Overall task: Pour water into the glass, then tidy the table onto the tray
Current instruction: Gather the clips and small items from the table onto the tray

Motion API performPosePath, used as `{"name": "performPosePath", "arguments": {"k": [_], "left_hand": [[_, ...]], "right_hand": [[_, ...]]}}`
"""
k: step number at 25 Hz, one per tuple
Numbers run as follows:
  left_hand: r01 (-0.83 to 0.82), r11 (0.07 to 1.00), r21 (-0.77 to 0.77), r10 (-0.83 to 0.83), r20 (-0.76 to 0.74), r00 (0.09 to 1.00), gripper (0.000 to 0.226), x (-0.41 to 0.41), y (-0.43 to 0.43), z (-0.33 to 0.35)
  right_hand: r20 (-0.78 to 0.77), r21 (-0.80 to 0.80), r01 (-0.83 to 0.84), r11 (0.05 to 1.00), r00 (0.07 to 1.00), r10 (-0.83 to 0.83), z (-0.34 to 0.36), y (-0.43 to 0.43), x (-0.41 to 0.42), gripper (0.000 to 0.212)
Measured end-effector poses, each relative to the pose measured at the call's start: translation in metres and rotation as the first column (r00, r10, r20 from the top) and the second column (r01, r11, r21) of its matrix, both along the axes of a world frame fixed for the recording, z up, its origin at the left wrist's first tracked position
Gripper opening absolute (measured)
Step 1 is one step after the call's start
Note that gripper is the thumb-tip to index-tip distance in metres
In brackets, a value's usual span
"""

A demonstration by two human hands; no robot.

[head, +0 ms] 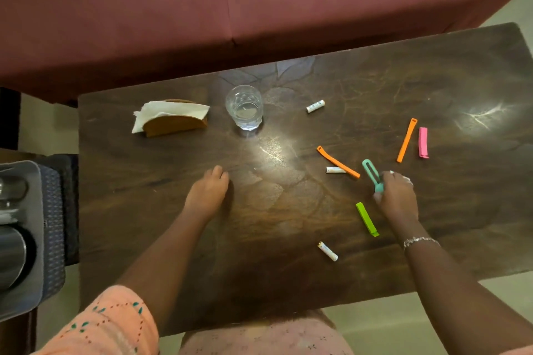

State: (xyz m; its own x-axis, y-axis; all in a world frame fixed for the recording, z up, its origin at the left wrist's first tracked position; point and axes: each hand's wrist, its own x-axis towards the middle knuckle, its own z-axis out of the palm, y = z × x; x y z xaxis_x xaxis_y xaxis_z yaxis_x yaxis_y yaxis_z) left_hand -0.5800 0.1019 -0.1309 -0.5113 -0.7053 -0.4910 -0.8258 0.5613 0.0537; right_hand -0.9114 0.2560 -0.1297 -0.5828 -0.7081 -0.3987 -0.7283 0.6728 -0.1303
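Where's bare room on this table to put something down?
The table is bare near left, between the napkin holder and the left hand, and far right beyond the pink clip. Crowded around the right hand gripping the teal clip, among batteries.

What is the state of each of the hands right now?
Left hand: open, rests on the wooden table, holds nothing.
Right hand: closed, grips one end of the teal clip.
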Motion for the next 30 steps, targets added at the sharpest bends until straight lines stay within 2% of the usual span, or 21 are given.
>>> {"name": "performPosePath", "arguments": {"k": [4, 8, 14, 16, 19, 21, 23, 26, 28, 30], "left_hand": [[-0.177, 0.984, -0.018, 0.173, -0.132, 0.976, 0.02, 0.035, 0.01, 0.023], [-0.381, 0.924, -0.04, 0.36, -0.252, 0.898, 0.025, 0.093, 0.013, 0.042], [-0.65, 0.755, -0.08, 0.56, -0.436, 0.704, 0.03, 0.219, 0.023, 0.071], [-0.727, 0.677, -0.116, 0.605, -0.474, 0.64, 0.029, 0.272, 0.03, 0.079], [-0.805, 0.565, -0.179, 0.651, -0.503, 0.569, 0.024, 0.346, 0.041, 0.081], [-0.832, 0.528, -0.168, 0.685, -0.495, 0.535, 0.02, 0.384, 0.047, 0.078], [-0.833, 0.526, -0.173, 0.692, -0.482, 0.537, 0.018, 0.413, 0.052, 0.069], [-0.815, 0.552, -0.179, 0.706, -0.42, 0.571, 0.022, 0.446, 0.059, 0.045], [-0.797, 0.589, -0.136, 0.724, -0.351, 0.594, 0.024, 0.459, 0.063, 0.028], [-0.78, 0.619, -0.088, 0.734, -0.289, 0.615, 0.021, 0.465, 0.065, 0.014]], "right_hand": [[0.041, -0.119, -0.159, 0.98, 0.986, 0.165, 0.028, -0.016, 0.043, 0.031], [0.058, -0.228, -0.355, 0.907, 0.925, 0.376, 0.045, -0.056, 0.121, 0.029], [0.089, -0.329, -0.573, 0.75, 0.772, 0.629, 0.065, -0.112, 0.276, 0.032], [0.071, -0.369, -0.667, 0.648, 0.674, 0.735, 0.07, -0.13, 0.33, 0.031], [0.048, -0.359, -0.806, 0.471, 0.488, 0.871, 0.076, -0.158, 0.407, 0.032], [0.02, -0.35, -0.878, 0.328, 0.343, 0.939, 0.078, -0.175, 0.456, 0.033], [-0.072, -0.359, -0.927, 0.106, 0.141, 0.987, 0.081, -0.193, 0.503, 0.032], [-0.237, -0.328, -0.906, -0.268, -0.196, 0.951, 0.071, -0.22, 0.573, 0.025], [-0.192, -0.213, -0.866, -0.452, -0.416, 0.889, 0.054, -0.231, 0.617, 0.023], [-0.161, -0.093, -0.797, -0.597, -0.579, 0.799, 0.029, -0.236, 0.651, 0.027]]}}
